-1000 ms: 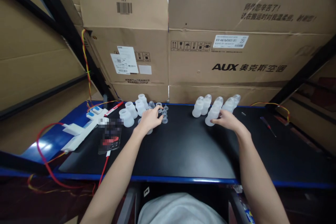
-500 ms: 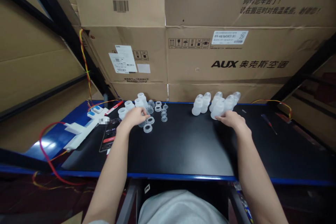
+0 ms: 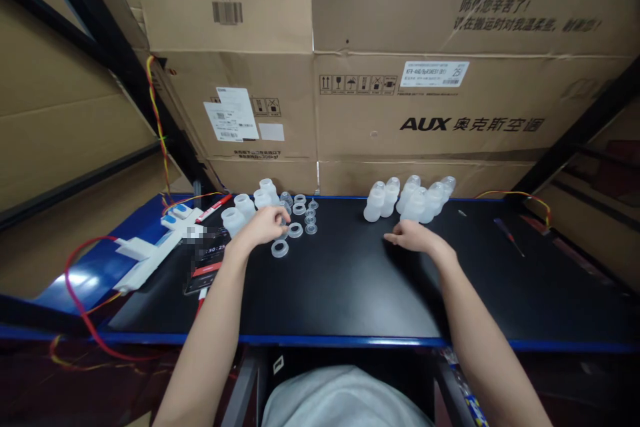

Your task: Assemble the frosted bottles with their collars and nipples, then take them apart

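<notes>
On the black mat (image 3: 345,287), left side: milky open-necked bottles (image 3: 233,220) stand clustered at the back; pale rings (image 3: 280,249) lie in front and to their right; small clear nipples (image 3: 311,219) line up just beyond.
Left hand (image 3: 265,223): over the gap between bottles and rings, fingers bent and narrow; whether they pinch anything, I cannot tell.
Right hand (image 3: 413,237): just in front of the domed bottles (image 3: 375,203), fingers narrow and loosely curled, nothing seen in them; whether the tips meet, I cannot tell.
Handling: bottles look light, smooth, perhaps slippery and easily tipped, best held round the waist; rings seem stiff, best taken by the rim; nipples look soft, best lifted by the flange.
</notes>
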Tool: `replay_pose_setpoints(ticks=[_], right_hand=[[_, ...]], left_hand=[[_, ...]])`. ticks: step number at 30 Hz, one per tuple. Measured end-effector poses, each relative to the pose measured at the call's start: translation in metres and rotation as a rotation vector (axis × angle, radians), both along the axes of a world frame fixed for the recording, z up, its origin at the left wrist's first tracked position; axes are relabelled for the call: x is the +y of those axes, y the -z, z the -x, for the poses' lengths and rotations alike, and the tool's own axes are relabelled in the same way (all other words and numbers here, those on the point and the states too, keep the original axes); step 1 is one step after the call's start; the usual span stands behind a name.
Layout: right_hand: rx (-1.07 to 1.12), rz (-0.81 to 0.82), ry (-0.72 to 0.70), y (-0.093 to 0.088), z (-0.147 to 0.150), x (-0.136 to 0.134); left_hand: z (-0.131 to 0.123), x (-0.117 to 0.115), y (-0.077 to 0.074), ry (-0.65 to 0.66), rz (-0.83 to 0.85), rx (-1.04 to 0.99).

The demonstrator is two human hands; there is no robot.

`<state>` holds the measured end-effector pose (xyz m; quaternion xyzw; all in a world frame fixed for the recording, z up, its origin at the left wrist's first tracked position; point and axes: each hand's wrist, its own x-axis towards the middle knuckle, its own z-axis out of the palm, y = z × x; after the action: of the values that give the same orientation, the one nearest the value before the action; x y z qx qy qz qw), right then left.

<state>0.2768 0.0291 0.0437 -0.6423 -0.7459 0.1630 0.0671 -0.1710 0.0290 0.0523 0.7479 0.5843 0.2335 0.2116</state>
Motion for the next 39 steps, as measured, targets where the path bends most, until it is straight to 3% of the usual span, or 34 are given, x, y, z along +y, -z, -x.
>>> replay_pose_setpoints(ticks=[1, 3, 6, 10, 14, 19, 23, 28, 32, 35, 39], right_hand=[[-0.013, 0.037, -0.078, 0.004, 0.012, -0.002], [-0.002, -0.038, -0.155, 0.011, 0.039, -0.008], [0.108, -0.219, -0.196, 0.023, 0.08, -0.017], [0.236, -0.336, -0.245, 0.037, 0.128, -0.021], [0.236, -0.356, -0.275, 0.042, 0.16, -0.011], [0.242, -0.35, -0.343, 0.043, 0.183, 0.008], [0.378, -0.368, -0.35, 0.047, 0.185, 0.014], [0.783, -0.36, -0.233, 0.046, 0.162, 0.009], [1.067, -0.216, -0.175, 0.04, 0.134, 0.002], [1.139, -0.169, -0.152, 0.035, 0.121, 0.0], [1.155, -0.141, -0.155, 0.027, 0.12, -0.001]], left_hand=[[-0.003, -0.001, -0.001, 0.022, -0.018, -0.04], [-0.01, -0.004, -0.003, 0.061, -0.047, -0.129], [-0.024, -0.009, -0.006, 0.138, -0.051, -0.251], [-0.043, -0.013, -0.002, 0.242, 0.031, -0.348], [-0.055, -0.008, 0.011, 0.302, 0.088, -0.41], [-0.051, -0.001, 0.02, 0.305, 0.074, -0.368], [-0.045, -0.003, 0.016, 0.272, 0.002, -0.184], [-0.052, -0.013, 0.009, 0.192, -0.064, 0.008], [-0.063, -0.014, 0.01, 0.193, -0.072, -0.068], [-0.068, -0.012, 0.015, 0.175, -0.033, -0.146], [-0.072, -0.013, 0.022, 0.117, -0.135, 0.005]])
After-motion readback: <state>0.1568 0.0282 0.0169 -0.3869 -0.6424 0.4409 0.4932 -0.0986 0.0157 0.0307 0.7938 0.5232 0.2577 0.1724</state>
